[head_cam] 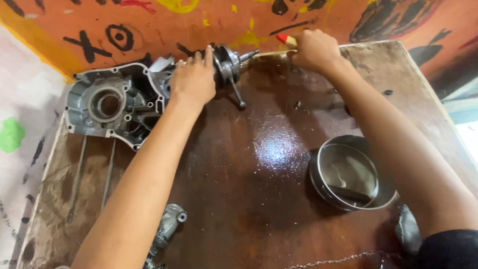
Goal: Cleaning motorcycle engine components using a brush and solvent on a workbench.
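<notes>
My left hand (193, 79) rests on a metal crankshaft (228, 65) with a connecting rod, at the far edge of a dark oily wooden table (239, 189). Just left of it lies a grey engine crankcase half (112, 104). My right hand (314, 50) is closed around a tool with a red and pale handle (286, 40), close to the crankshaft's shaft end.
A round steel bowl (348, 174) with murky liquid sits at right. Two thin metal rods (79, 174) lie on the left part of the table. A small grey metal casting (167, 226) lies near the front edge. A painted orange wall (149, 25) stands behind.
</notes>
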